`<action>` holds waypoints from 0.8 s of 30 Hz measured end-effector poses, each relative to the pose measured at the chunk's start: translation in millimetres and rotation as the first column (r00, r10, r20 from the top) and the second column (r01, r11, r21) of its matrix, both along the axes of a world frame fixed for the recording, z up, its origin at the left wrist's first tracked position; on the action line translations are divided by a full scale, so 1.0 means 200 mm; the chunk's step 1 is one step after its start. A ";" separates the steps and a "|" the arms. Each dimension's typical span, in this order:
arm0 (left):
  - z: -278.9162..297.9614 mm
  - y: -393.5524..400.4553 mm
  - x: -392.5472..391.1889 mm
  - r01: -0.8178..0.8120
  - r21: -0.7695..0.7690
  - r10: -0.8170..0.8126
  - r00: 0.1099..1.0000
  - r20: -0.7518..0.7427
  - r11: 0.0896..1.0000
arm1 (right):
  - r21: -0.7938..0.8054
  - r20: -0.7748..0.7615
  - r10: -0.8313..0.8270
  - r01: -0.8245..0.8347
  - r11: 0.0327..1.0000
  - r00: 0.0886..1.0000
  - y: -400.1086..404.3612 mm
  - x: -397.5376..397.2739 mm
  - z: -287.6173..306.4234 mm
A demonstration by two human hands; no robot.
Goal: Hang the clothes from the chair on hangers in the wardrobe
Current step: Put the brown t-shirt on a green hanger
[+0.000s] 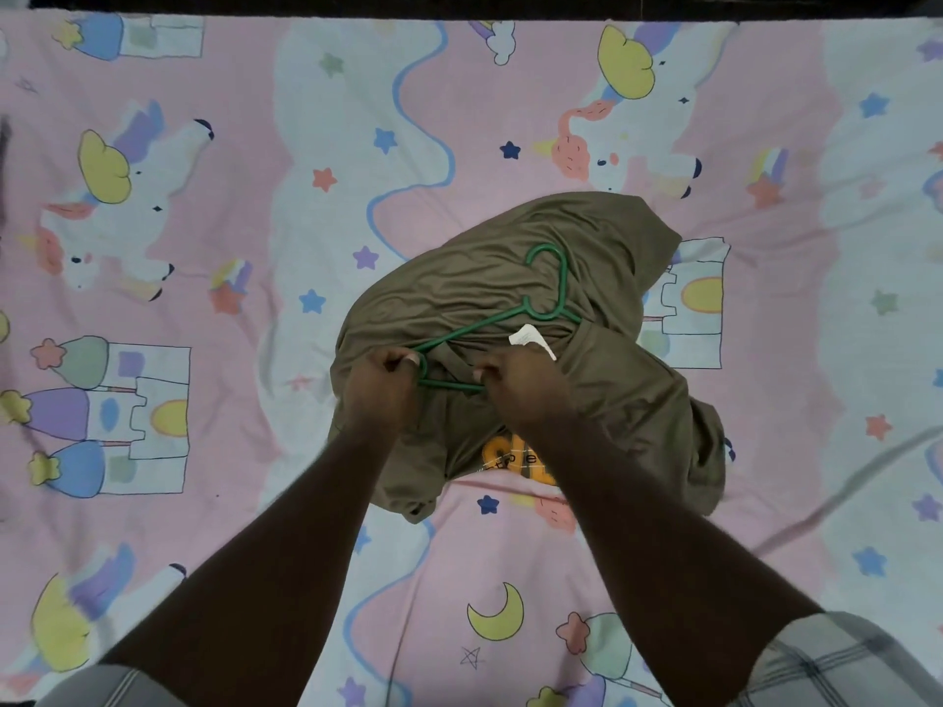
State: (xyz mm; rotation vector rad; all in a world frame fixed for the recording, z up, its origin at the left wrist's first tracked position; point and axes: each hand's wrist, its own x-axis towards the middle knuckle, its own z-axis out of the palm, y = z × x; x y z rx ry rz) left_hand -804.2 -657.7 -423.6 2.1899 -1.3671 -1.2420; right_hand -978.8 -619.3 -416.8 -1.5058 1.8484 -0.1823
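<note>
An olive-brown T-shirt (515, 278) lies bunched on the bed, an orange print showing near its lower edge and a white label by the collar. A green plastic hanger (553, 293) rests on top of it, hook pointing away from me. My left hand (380, 387) grips the shirt fabric at the hanger's left end. My right hand (520, 387) pinches the collar fabric over the hanger's lower bar. The hanger's right arm is hidden under the cloth.
A pink and white bedsheet (204, 196) with unicorns, castles and stars covers the whole bed. A dark strip runs along the far edge (459, 0). No chair or wardrobe is in view.
</note>
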 end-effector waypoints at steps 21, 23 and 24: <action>-0.05 0.00 0.07 -0.353 0.075 0.355 0.861 -0.364 0.933 | -0.054 -0.331 0.292 -0.327 0.944 0.897 -0.43 -0.20 0.04; -0.05 -0.01 0.03 -0.337 0.077 0.340 0.862 -0.377 0.939 | -0.046 -0.327 0.254 -0.284 0.958 0.910 -0.43 -0.24 0.07; -0.06 -0.01 0.01 -0.311 0.089 0.321 0.869 -0.377 0.946 | -0.031 -0.325 0.251 -0.276 0.961 0.912 -0.44 -0.25 0.09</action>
